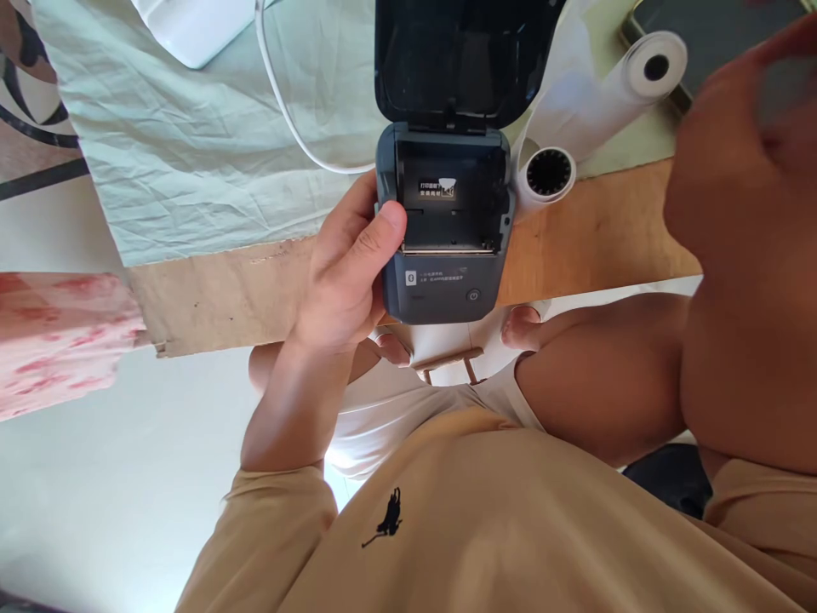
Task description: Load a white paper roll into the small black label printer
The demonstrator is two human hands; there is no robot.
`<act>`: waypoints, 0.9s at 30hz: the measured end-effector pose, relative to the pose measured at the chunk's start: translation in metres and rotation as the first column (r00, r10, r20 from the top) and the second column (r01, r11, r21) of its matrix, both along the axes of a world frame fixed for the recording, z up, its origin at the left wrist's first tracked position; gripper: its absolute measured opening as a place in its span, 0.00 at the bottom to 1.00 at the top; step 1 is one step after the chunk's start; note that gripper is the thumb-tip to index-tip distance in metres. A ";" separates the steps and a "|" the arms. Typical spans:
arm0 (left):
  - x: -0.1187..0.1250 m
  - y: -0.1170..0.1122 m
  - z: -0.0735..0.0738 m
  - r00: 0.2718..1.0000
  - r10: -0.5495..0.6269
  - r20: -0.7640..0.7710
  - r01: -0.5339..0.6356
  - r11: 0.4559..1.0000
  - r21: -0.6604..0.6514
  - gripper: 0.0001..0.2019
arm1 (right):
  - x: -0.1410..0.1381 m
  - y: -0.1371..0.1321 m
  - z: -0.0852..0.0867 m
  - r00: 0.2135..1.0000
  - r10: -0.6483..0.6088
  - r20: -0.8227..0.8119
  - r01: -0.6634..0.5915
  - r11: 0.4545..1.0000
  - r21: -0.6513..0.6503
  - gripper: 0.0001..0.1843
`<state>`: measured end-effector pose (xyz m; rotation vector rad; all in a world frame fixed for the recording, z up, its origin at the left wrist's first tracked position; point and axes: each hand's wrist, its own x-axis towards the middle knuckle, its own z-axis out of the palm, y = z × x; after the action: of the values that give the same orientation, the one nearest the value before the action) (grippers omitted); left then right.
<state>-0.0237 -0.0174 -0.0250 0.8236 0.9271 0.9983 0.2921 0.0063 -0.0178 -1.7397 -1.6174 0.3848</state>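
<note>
My left hand point(348, 272) grips the left side of a small dark grey printer point(440, 281), thumb on its rim. The printer's lid point(463, 60) stands open and its paper bay point(450, 209) is bare, with a small label inside. My right hand point(753, 162) is raised close to the camera at the right; it is blurred and its fingers do not show clearly. Two white paper rolls lie to the right of the printer: one point(547, 174) right beside it, another point(651, 72) farther back.
A wrinkled pale green cloth point(191, 145) covers the wooden table point(606, 238). A white cable point(287, 111) curves across it, and a white box point(197, 30) sits at the back. A dark flat device point(708, 34) lies far right. Pink patterned fabric point(57, 336) is at left.
</note>
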 end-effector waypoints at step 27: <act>-0.001 -0.002 -0.004 0.994 -0.062 -0.092 0.067 0.996 0.051 0.26 | -0.023 0.010 0.003 0.927 0.162 0.339 -0.110 0.980 -0.166 0.34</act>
<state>-0.0251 -0.0197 -0.0291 0.9450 0.9480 0.9392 0.2687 0.0160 -0.0146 -1.8906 -2.0166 0.2719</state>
